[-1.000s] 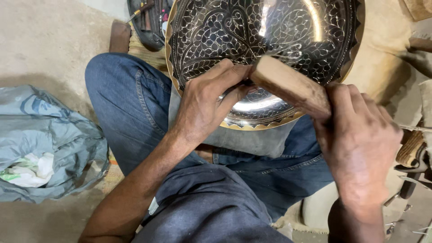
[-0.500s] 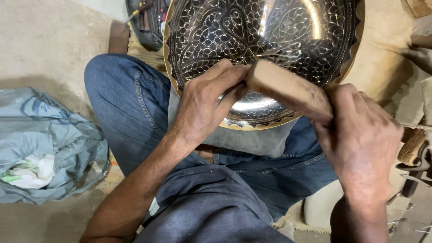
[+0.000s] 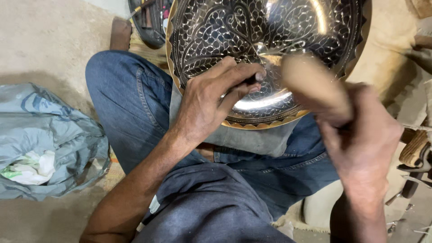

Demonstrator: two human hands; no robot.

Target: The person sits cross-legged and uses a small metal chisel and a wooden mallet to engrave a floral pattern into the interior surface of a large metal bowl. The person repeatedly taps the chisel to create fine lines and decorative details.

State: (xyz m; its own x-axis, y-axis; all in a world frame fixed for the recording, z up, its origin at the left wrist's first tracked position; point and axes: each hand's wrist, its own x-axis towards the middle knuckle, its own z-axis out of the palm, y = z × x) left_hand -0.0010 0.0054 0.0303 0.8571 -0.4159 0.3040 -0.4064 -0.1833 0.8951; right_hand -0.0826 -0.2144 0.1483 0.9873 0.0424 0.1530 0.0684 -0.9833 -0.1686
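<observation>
Resting engraved metal tray (image 3: pixel 270 40) against lap, tilted toward face, so pattern is catching light. Left hand (image 3: pixel 211 99) is pinching thin dark chisel-like tool (image 3: pixel 249 80), grip narrow around it, tip touching tray's lower centre; heel of hand is bracing on rim for steadiness. Right hand (image 3: pixel 364 144) is wrapping closed grip around wooden mallet (image 3: pixel 315 85), blurred, head sitting just beside tool's end. Grey-blue bag (image 3: pixel 45 139) is lying on floor beside left knee, well apart.
</observation>
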